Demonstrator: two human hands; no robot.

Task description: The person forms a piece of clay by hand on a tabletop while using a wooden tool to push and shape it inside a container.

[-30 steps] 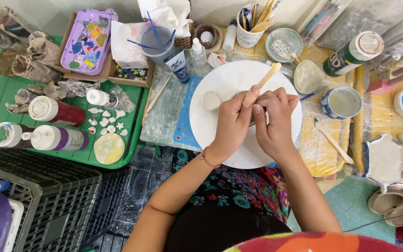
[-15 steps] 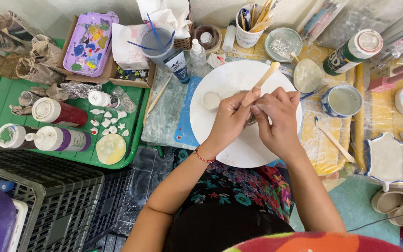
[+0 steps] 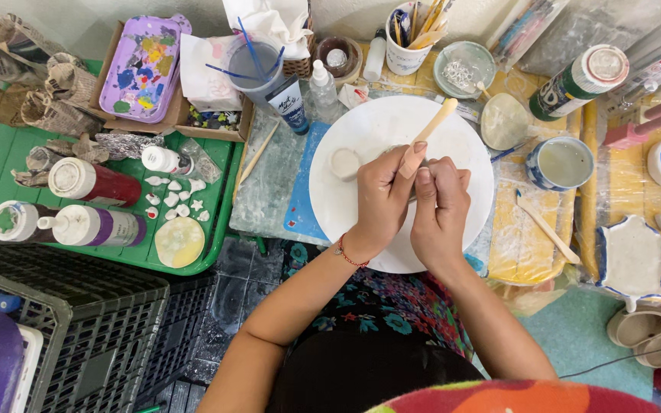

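2 hands, left hand (image 3: 382,195) and right hand (image 3: 439,208), on wooden stick (image 3: 426,136) above white plate (image 3: 330,214).

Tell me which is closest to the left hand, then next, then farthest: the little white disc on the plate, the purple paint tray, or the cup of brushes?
From the left hand:
1. Little white disc, just to its left on the white plate.
2. Cup of brushes, up at the back of the table.
3. Purple paint tray, far off at the back left.

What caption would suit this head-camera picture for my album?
Left hand and right hand work a wooden stick over a white plate.
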